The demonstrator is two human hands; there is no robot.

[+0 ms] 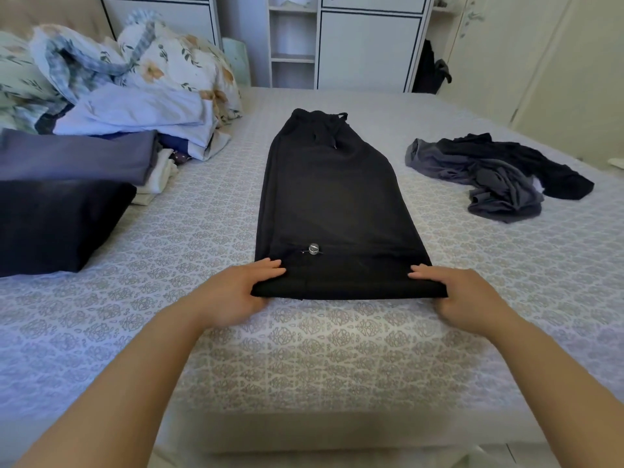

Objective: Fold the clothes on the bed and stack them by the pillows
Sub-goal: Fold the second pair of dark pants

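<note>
head view: black trousers (332,204) lie lengthwise — waistband far — both hands' (236,292) (469,295) grip pinching the near hem.

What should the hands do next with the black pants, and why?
Probably lift the near hem and carry it up to the waistband, folding the black pants in half. They lie flat and long on the bed, already doubled lengthwise, and the left hand and right hand each pinch a near corner. The crumpled dark clothes wait unfolded at the right.
</note>
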